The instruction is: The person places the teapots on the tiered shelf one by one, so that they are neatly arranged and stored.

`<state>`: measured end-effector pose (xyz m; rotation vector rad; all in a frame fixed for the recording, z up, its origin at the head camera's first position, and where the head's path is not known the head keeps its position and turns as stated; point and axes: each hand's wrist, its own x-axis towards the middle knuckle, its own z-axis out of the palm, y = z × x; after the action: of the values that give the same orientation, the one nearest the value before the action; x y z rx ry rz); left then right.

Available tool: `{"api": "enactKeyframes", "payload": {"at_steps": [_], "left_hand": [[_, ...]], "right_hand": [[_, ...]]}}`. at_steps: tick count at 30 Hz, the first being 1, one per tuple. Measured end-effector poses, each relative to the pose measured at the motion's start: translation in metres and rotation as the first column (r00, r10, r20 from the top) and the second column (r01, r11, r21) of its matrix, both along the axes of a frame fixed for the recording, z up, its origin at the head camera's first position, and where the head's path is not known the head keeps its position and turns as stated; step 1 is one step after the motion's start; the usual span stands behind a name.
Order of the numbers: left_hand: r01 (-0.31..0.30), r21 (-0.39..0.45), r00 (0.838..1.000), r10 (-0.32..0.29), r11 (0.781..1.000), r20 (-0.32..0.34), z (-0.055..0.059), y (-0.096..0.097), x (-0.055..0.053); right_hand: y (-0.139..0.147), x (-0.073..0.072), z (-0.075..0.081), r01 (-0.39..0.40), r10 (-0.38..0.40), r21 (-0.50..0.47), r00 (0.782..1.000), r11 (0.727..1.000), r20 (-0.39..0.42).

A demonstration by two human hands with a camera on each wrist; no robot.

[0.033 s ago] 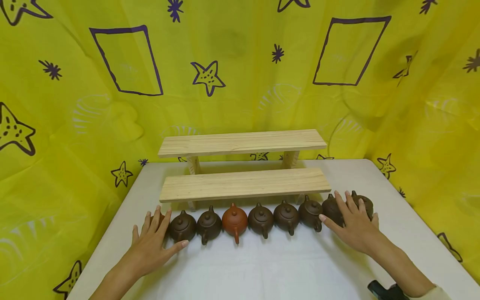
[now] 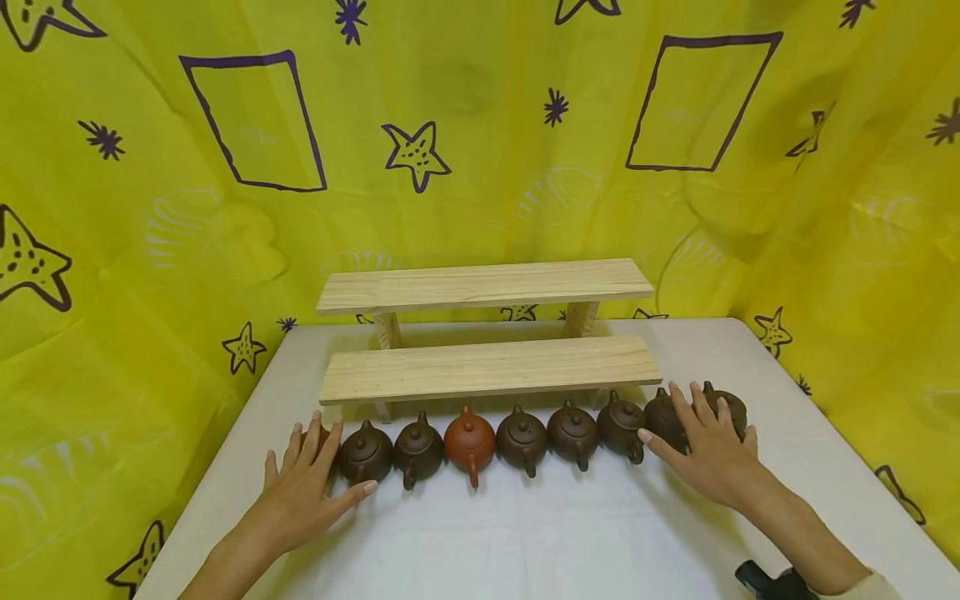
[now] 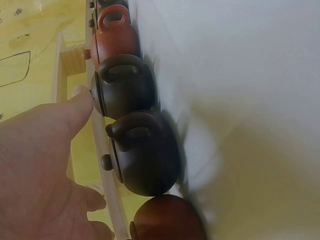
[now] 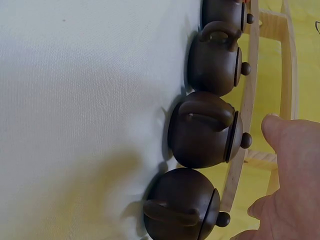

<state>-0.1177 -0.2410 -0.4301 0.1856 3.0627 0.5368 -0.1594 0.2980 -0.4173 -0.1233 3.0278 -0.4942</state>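
Several small clay teapots stand in a row, handles toward me. An orange-red teapot (image 2: 470, 442) sits mid-row between dark brown ones. My left hand (image 2: 300, 492) is spread over the row's left end. Its fingers largely hide a reddish teapot (image 3: 167, 220), and the thumb reaches by a dark brown teapot (image 2: 365, 454). Over the right end my right hand (image 2: 708, 454) is likewise spread, partly covering a dark teapot (image 2: 663, 417) and the far-right teapot (image 2: 733, 407). Neither hand grips anything; whether the fingers touch the teapots I cannot tell.
Behind the row stands a two-tier wooden rack, with a lower shelf (image 2: 491, 369) and a higher back shelf (image 2: 483, 286). All of it is on a white table (image 2: 510, 542). Yellow patterned cloth (image 2: 480, 225) surrounds the table's back and sides.
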Motion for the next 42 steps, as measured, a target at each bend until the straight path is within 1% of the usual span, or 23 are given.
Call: {"api": "enactKeyframes", "payload": {"at_steps": [6, 11, 19, 25, 31, 35, 38, 42], "left_hand": [[0.0, -0.006, 1.0, 0.0, 1.0, -0.005, 0.001, 0.0, 0.001], [-0.002, -0.015, 1.0, 0.002, 1.0, -0.018, 0.002, -0.001, 0.0], [-0.005, -0.011, 1.0, 0.005, 1.0, -0.009, 0.003, -0.001, -0.002], [-0.02, 0.02, 1.0, 0.02, 1.0, 0.01, 0.007, -0.006, -0.005], [-0.016, 0.045, 1.0, 0.016, 0.999, -0.006, 0.014, -0.012, -0.016], [-0.017, 0.058, 1.0, 0.018, 0.998, -0.009, 0.018, -0.016, -0.025], [-0.013, 0.062, 1.0, 0.014, 0.998, -0.016, 0.019, -0.021, -0.035], [0.003, 0.047, 0.999, -0.001, 0.999, -0.053, 0.019, -0.027, -0.052]], "right_hand": [[0.0, 0.0, -0.001, -0.004, 0.004, -0.02, 1.0, 1.0, -0.002], [0.0, -0.001, 0.0, -0.005, 0.005, -0.013, 1.0, 1.0, -0.012], [0.005, -0.001, -0.001, 0.0, 0.0, -0.01, 1.0, 1.0, -0.021], [0.012, -0.003, -0.001, 0.001, -0.002, -0.016, 0.999, 1.0, -0.036], [0.02, -0.004, 0.0, 0.028, -0.029, -0.015, 0.999, 0.999, -0.028], [0.027, -0.005, 0.001, 0.055, -0.056, -0.033, 0.998, 0.998, -0.021], [0.034, -0.005, 0.001, 0.075, -0.076, -0.036, 0.997, 0.996, -0.031], [0.044, -0.006, -0.001, 0.091, -0.093, -0.04, 0.994, 0.995, -0.055]]}}
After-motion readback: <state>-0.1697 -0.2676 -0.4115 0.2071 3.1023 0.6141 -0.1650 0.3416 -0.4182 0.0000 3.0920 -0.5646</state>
